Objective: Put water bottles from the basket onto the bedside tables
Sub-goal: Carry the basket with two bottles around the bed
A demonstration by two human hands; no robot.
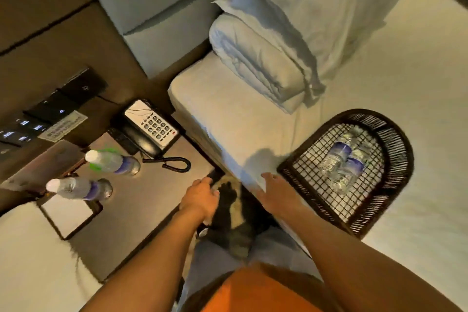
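Note:
Two clear water bottles with purple labels stand on the grey bedside table: one near the phone, the other closer to the left. A dark wire basket lies on the white bed at the right, holding more water bottles lying flat. My left hand hovers at the table's near right corner, empty, fingers loosely apart. My right hand hangs over the bed's edge just left of the basket, open and holding nothing.
A black-and-white desk phone with coiled cord sits at the table's back. A framed white card lies at the table's left. A wall switch panel is behind. Folded duvet and pillows lie on the bed.

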